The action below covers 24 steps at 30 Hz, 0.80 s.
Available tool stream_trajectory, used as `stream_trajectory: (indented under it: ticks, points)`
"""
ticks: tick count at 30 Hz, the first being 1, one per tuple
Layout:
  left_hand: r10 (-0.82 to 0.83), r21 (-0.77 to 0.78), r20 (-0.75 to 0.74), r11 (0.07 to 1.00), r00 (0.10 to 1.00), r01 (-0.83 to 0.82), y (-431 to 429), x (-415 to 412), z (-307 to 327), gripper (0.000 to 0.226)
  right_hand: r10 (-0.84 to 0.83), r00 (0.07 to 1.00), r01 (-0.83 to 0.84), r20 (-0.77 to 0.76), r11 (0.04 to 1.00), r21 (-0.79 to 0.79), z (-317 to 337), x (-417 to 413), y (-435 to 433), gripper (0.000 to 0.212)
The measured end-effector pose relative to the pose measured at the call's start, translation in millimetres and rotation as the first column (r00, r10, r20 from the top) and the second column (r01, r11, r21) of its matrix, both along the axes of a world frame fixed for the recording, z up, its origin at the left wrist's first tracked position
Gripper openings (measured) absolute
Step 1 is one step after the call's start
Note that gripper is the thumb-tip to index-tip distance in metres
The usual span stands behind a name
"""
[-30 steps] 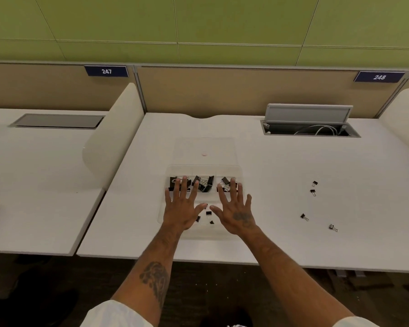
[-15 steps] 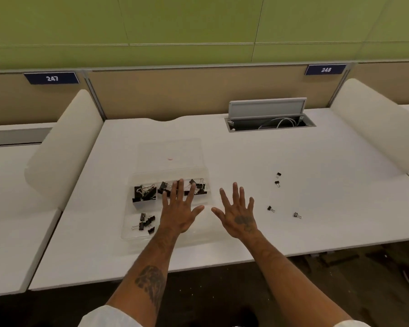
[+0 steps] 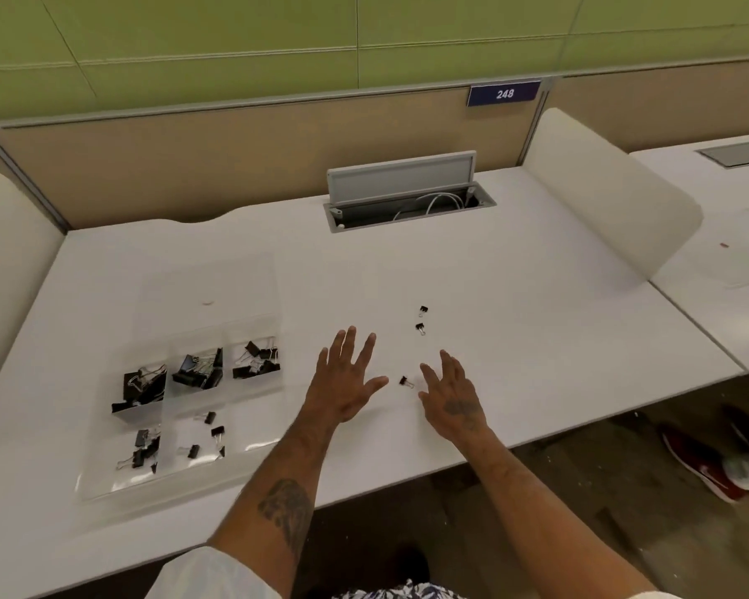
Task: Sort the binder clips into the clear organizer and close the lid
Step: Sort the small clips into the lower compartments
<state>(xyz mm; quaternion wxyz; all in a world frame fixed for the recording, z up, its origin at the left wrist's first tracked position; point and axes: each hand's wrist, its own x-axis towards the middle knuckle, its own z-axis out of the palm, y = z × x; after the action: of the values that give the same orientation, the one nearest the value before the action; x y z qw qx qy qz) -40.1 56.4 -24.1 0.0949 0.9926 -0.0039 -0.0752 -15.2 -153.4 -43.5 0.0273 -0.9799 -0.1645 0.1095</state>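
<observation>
White desk with a clear organizer at left, lid lying open on its far side, many clips sorted inside. Three loose clips remain to the right; one lies between the left hand and right hand, fingers spread, holding nothing
</observation>
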Motion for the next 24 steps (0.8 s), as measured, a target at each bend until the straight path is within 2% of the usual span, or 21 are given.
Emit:
stream_trajectory:
  ticks: [7,12,17,20,24]
  points:
    - [-0.109,-0.019,-0.121,0.994,0.987,0.108,-49,22,-8,0.076,0.037,0.998,-0.032,-0.059,0.996,0.078,-11,14,-47,0.041]
    - [-0.112,-0.023,-0.153,0.994,0.982,0.110,-62,30,-16,0.054,0.085,0.994,-0.077,-0.073,0.992,0.101,-13,29,-52,0.027]
    - [-0.100,-0.029,-0.155,0.995,0.983,0.097,-66,37,-18,0.041,0.052,0.996,-0.039,-0.077,0.986,0.159,-17,33,-54,0.021]
    - [-0.108,-0.017,-0.147,0.994,0.983,0.106,-68,40,-21,0.037,-0.023,0.990,0.052,-0.138,0.976,0.212,-16,38,-54,0.015]
    - [-0.122,-0.027,-0.114,0.992,0.986,0.120,-71,41,-27,0.030,-0.090,0.970,0.166,-0.226,0.925,0.342,-14,42,-56,0.033]
